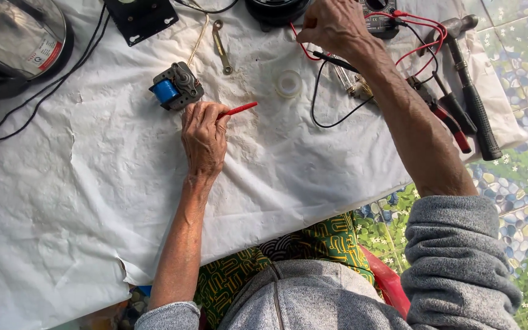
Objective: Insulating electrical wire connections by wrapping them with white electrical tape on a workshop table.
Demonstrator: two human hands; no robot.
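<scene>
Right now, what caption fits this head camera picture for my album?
Left hand holds a red probe beside a small motor on a white sheet; right hand reaches among the meter's wires.

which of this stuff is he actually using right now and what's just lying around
In use:
left hand holding the red probe
small motor beside that hand
right hand at the meter and its red wires

Lying about:
hammer
pliers
wrench
tape roll
kettle

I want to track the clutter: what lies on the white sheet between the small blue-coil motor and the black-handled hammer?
In the head view, a clear tape roll, black and red test leads and pliers lie between the small blue-coil motor and black-handled hammer.
</scene>
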